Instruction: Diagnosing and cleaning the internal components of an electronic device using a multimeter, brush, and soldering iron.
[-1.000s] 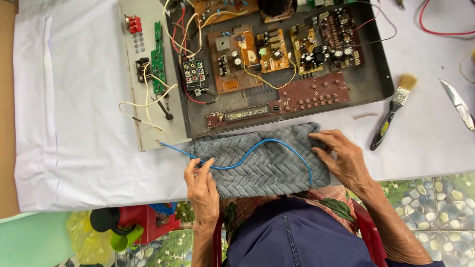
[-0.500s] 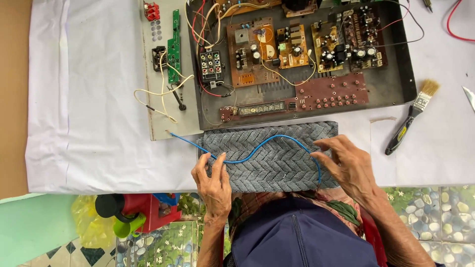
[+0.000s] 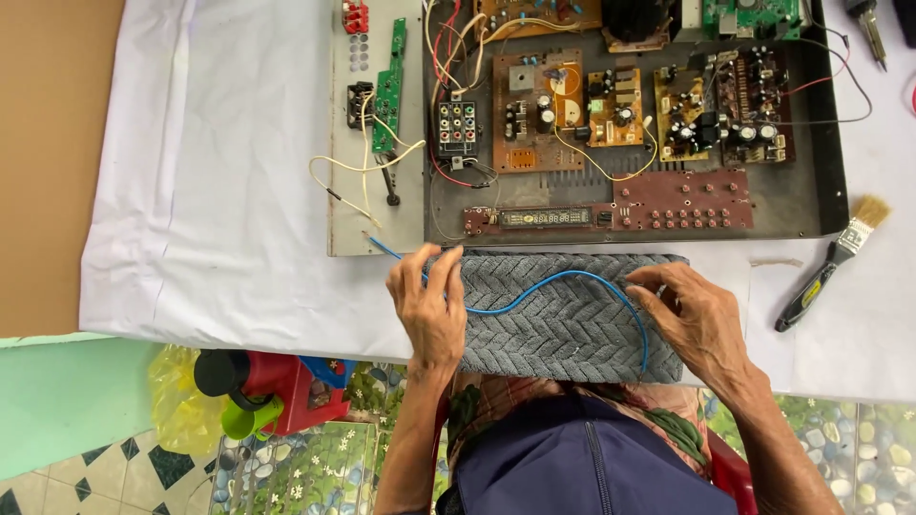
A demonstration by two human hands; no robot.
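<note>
A folded grey towel (image 3: pixel 563 319) with a herringbone weave lies at the table's near edge. A blue wire (image 3: pixel 534 291) runs across it in a curve and down its right side. My left hand (image 3: pixel 429 305) rests on the towel's left end, fingers pinching the wire there. My right hand (image 3: pixel 692 315) sits on the towel's right end with its fingertips on the wire. Just beyond the towel stands an opened electronics chassis (image 3: pixel 821 205) with several circuit boards (image 3: pixel 539 110) and coloured wires inside.
A white cloth (image 3: pixel 219 210) covers the table. A grey panel (image 3: pixel 348 200) with a small green board lies left of the chassis. A paintbrush (image 3: pixel 830 262) lies at the right. A screwdriver tip (image 3: pixel 868 24) shows top right. Red and green plastic items (image 3: pixel 267 396) sit on the tiled floor.
The view has shifted, so everything sits further right and lower in frame. My left hand has moved up onto the towel's left end and onto the blue wire. My right hand stays on the right end.
</note>
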